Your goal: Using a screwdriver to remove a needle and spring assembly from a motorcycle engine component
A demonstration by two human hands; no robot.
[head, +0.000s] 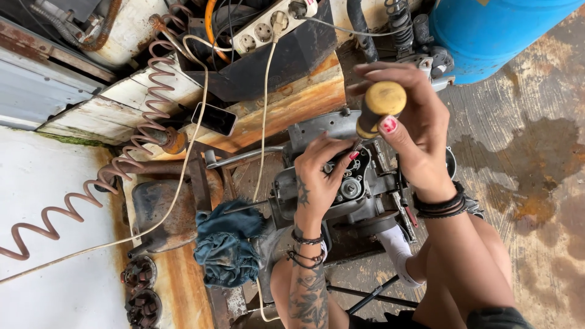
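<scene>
My right hand (414,131) grips a screwdriver by its yellow and black handle (379,105), held upright with the tip pointing down into a grey metal engine part (359,183). My left hand (320,173) rests on that part, its fingers pinched by the screwdriver's tip at a dark opening with small round metal pieces inside. The engine part sits low in front of my knees. The screwdriver's shaft is mostly hidden behind my fingers.
A blue rag (226,244) lies left of the engine part. A coiled pinkish hose (131,152) runs along the rusty bench. A power strip (274,24) sits on a black box above, a phone (214,119) beside it. A blue tank (487,30) stands top right.
</scene>
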